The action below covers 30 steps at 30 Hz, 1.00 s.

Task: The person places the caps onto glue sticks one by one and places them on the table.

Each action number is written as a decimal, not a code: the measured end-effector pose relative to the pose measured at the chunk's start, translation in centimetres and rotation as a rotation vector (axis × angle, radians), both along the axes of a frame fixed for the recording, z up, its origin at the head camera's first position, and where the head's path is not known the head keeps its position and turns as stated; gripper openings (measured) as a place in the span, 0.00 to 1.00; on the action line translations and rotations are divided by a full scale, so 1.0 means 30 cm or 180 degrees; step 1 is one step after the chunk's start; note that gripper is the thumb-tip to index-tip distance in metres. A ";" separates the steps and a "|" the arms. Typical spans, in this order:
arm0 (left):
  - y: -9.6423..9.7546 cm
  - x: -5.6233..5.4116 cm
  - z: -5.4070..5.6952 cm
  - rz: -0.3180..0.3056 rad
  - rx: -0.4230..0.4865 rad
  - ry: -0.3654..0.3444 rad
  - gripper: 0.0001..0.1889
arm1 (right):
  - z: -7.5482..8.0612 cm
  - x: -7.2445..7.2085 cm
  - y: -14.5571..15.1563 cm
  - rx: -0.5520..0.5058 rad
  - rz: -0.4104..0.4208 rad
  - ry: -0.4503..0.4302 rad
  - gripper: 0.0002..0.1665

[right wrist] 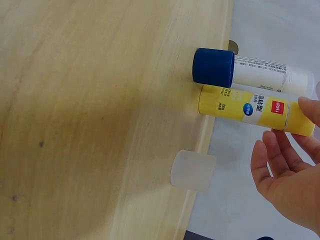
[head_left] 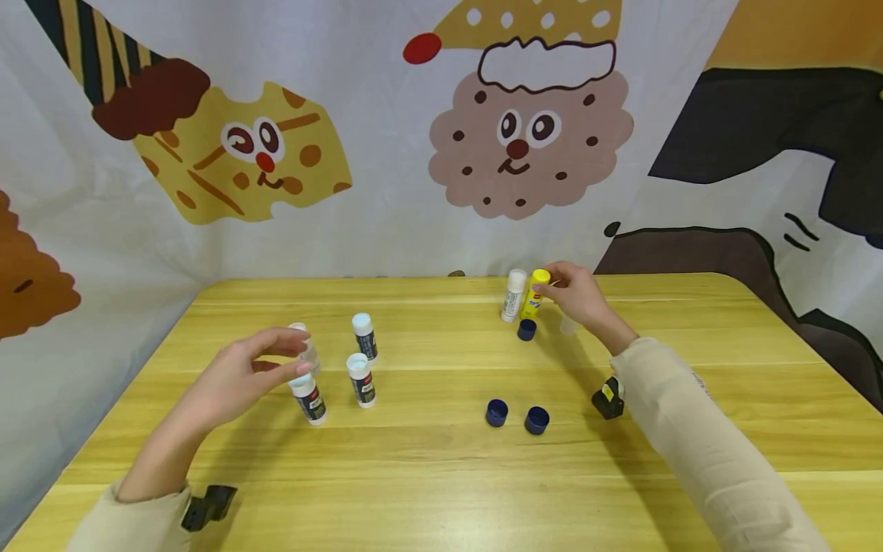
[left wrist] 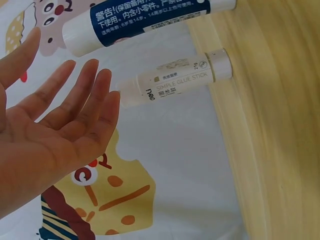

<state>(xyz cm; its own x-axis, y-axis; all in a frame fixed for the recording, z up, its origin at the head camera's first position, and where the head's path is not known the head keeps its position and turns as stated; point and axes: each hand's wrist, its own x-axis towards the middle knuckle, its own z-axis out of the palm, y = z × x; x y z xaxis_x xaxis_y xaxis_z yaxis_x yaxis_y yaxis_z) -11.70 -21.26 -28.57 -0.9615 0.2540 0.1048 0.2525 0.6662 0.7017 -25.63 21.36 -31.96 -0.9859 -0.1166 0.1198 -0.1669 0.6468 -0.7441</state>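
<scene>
At the table's back right, my right hand (head_left: 582,297) pinches the top of an upright yellow glue stick (head_left: 533,300) between thumb and fingers. Close beside it stands a white glue stick (head_left: 513,297). A dark blue cap (right wrist: 214,67) and a translucent cap (right wrist: 192,171) lie near its base. My left hand (head_left: 241,374), thumb and fingers apart, hovers by the tops of a blue-labelled glue stick (head_left: 311,404) and a white "Simple Glue Stick" (left wrist: 175,80). The left wrist view shows a gap between its fingers and the blue-labelled stick.
Another pair of blue-labelled glue sticks stands right of the left hand, one nearer (head_left: 362,383) and one farther (head_left: 366,341). Two dark blue caps, one left (head_left: 497,412) and one right (head_left: 536,420), lie toward the front. A printed curtain (head_left: 386,153) hangs behind the wooden table (head_left: 428,491).
</scene>
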 end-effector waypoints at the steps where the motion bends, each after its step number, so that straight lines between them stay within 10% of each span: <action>1: -0.001 0.001 -0.002 -0.0009 0.0002 -0.0004 0.23 | 0.000 0.000 0.000 0.0004 0.0001 -0.0001 0.21; 30: -0.050 0.014 -0.008 0.0074 -0.0041 -0.0067 0.23 | 0.014 0.014 0.061 0.0098 0.0133 -0.0109 0.23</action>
<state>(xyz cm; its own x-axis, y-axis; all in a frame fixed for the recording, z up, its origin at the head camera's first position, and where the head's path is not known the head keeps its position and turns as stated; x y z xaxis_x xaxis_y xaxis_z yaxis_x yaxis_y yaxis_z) -11.29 -22.75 -28.81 -0.9691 0.2329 0.0814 0.2222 0.6807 0.6980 -25.20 23.19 -31.55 -0.9836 -0.1609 0.0819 -0.1691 0.6625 -0.7297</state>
